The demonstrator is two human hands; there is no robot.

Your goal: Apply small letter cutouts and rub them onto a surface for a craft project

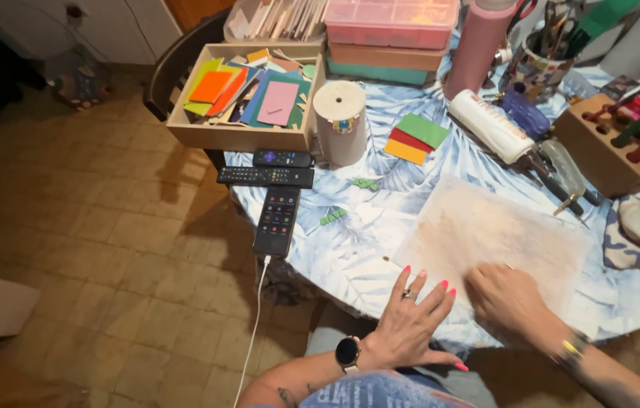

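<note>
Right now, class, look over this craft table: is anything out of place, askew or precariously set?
Yes. The phone lies at the table's left edge, its lower end overhanging, with a white cable hanging toward the floor. The wooden box of coloured sheets also juts past the edge. Two small green cutouts lie loose.

This is a home craft corner: tiled floor [108, 249], leaf-print tablecloth [350, 249], remote controls [265, 177], wooden box of coloured paper [244, 98].

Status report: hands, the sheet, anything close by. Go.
Left hand flat, fingers spread, at the near edge of the beige sheet. Right hand pressing on the sheet. Phone on its white cable lies left, apart.
</note>
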